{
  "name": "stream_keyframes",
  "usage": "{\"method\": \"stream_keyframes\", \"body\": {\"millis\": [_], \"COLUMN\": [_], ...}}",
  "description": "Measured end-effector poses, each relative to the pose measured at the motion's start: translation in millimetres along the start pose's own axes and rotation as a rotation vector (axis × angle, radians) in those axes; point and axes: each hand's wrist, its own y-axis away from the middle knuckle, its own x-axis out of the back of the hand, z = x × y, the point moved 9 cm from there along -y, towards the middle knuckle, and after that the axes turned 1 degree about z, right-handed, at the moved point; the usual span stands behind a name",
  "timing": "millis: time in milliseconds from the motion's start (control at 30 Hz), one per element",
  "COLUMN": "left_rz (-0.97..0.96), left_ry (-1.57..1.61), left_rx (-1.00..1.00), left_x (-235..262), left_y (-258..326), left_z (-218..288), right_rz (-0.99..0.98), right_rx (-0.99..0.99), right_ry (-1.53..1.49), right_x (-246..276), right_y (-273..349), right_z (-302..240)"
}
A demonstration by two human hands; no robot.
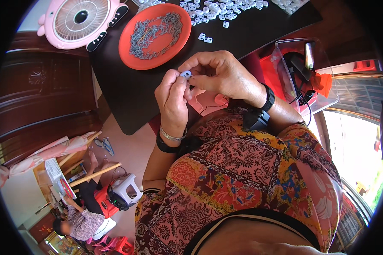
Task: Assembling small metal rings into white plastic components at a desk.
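Dark tabletop point(127, 93) fills the upper centre, bearing an orange plate point(127, 42) of grey pins and scattered white clips point(219, 10). Centre frame, left hand point(172, 100) and right hand point(219, 74) pinch one small white clip point(185, 74) together.

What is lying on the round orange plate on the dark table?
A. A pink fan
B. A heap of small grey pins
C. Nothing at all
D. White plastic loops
B: the orange plate holds a heap of small grey pins; the white loops lie beside it on the dark table.
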Motion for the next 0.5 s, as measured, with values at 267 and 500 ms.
{"method": "stream_keyframes", "body": {"millis": [267, 500], "left_rz": [-0.039, -0.038], "left_ry": [0.181, 0.163], "left_rx": [0.091, 0.165], "left_x": [-4.0, -2.2], "left_y": [1.6, 2.1], "left_z": [-8.3, -9.3], "right_rz": [0.023, -0.058], "right_rx": [0.032, 0.013], "right_ry": [-0.113, -0.149], "right_x": [-1.7, -10.0], "right_y": [0.8, 2.9], "right_z": [-9.6, -11.8]}}
